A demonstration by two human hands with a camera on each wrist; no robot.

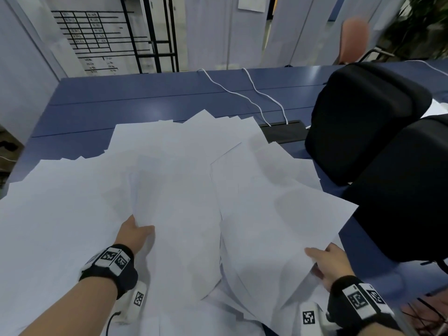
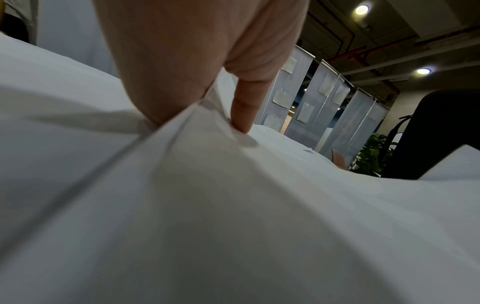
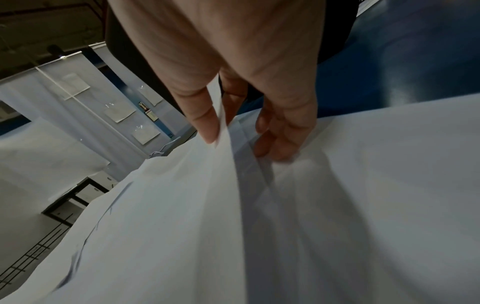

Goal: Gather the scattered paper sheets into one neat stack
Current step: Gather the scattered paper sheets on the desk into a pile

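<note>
Many white paper sheets (image 1: pixel 184 166) lie overlapped and skewed across the blue table (image 1: pixel 121 103). My left hand (image 1: pixel 135 232) pinches the near edge of a lifted bunch of sheets (image 2: pixel 233 205) at centre left, thumb on top, the other fingers hidden beneath. My right hand (image 1: pixel 324 260) grips the right edge of another raised bunch of sheets (image 1: pixel 278 226); in the right wrist view the thumb (image 3: pixel 205 123) lies on top and the fingers (image 3: pixel 275 142) curl below the sheets (image 3: pixel 337 205).
Two black chair backs (image 1: pixel 368 117) (image 1: pixel 407 190) stand close at the right edge of the table. Two white cables (image 1: pixel 254 98) run to a dark slot (image 1: pixel 283 132) behind the paper. Partition panels and a black frame rise beyond the far edge.
</note>
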